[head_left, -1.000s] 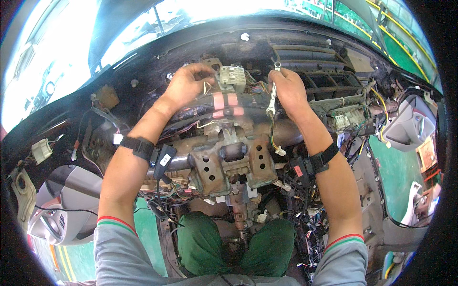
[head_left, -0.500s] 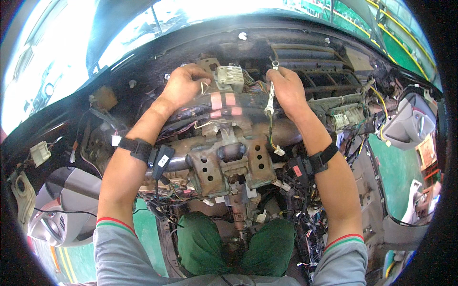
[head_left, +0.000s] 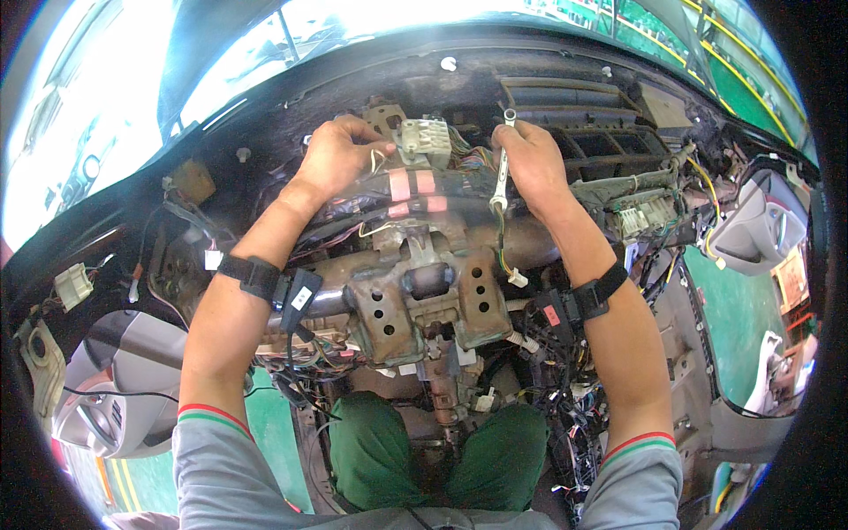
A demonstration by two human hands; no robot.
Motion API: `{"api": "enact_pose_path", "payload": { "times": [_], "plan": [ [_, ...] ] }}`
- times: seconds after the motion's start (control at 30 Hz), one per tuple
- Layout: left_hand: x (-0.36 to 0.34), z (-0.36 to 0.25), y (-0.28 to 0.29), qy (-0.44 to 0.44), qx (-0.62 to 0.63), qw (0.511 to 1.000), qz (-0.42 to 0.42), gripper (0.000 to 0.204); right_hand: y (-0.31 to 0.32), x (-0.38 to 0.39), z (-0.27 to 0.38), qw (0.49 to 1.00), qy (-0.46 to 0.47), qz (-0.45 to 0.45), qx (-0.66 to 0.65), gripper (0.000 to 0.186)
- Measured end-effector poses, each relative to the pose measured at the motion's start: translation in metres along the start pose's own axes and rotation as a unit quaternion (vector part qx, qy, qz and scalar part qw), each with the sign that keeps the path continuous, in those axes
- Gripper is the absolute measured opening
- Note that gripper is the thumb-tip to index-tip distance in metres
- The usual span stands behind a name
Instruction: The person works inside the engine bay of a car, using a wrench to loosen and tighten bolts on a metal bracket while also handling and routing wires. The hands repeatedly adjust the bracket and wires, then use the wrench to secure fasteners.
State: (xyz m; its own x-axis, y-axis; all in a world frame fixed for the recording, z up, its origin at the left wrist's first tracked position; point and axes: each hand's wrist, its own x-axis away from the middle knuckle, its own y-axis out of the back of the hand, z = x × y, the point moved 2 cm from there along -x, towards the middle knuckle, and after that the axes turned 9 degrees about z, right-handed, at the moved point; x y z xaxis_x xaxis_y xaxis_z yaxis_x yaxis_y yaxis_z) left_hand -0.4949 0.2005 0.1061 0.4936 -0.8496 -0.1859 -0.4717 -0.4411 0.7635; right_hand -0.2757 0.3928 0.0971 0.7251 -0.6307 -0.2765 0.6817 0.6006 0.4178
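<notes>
My left hand (head_left: 338,156) is closed in a pinch beside a pale multi-slot connector block (head_left: 425,137). What its fingertips hold, if anything, is hidden. A thin cream wire (head_left: 376,162) loops just below those fingers. My right hand (head_left: 533,165) grips a silver combination wrench (head_left: 502,172), held nearly upright with its ring end on top. Below the wrench's lower end, a wire lead hangs down to a small white plug (head_left: 517,278). Between my hands runs a thick wiring harness (head_left: 450,184) with pink tape bands.
Under the harness, a rusty metal crossbeam (head_left: 530,243) carries a bracket with holes (head_left: 385,305). Black air ducts (head_left: 601,141) lie at the far right. Loose wires (head_left: 565,406) tangle below right. Grey door panels (head_left: 128,380) stand open on both sides.
My left fingers have shifted very slightly beside the connector block. My right hand and the wrench stay in nearly the same place.
</notes>
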Motion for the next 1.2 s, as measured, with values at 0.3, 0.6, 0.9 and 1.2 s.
{"api": "enact_pose_path", "payload": {
  "times": [0.3, 0.6, 0.9, 1.2],
  "plan": [
    [0.0010, -0.0030, 0.0015, -0.066, -0.014, 0.998, 0.012, 0.024, -0.0010, -0.0019, -0.0033, 1.000, -0.003, 0.001, 0.000, 0.037],
    [0.0039, -0.0070, 0.0006, -0.101, 0.003, 0.995, -0.011, 0.025, -0.0001, 0.0001, 0.0000, 1.000, -0.016, 0.002, 0.012, 0.037],
    [0.0025, -0.0056, -0.0007, -0.094, 0.020, 0.995, -0.006, 0.023, -0.0003, -0.0006, -0.0008, 1.000, -0.010, 0.001, 0.011, 0.039],
    [0.0016, -0.0010, -0.0002, -0.077, -0.007, 0.997, -0.024, 0.023, -0.0009, -0.0012, -0.0023, 1.000, -0.007, -0.002, 0.005, 0.038]
  ]
}}
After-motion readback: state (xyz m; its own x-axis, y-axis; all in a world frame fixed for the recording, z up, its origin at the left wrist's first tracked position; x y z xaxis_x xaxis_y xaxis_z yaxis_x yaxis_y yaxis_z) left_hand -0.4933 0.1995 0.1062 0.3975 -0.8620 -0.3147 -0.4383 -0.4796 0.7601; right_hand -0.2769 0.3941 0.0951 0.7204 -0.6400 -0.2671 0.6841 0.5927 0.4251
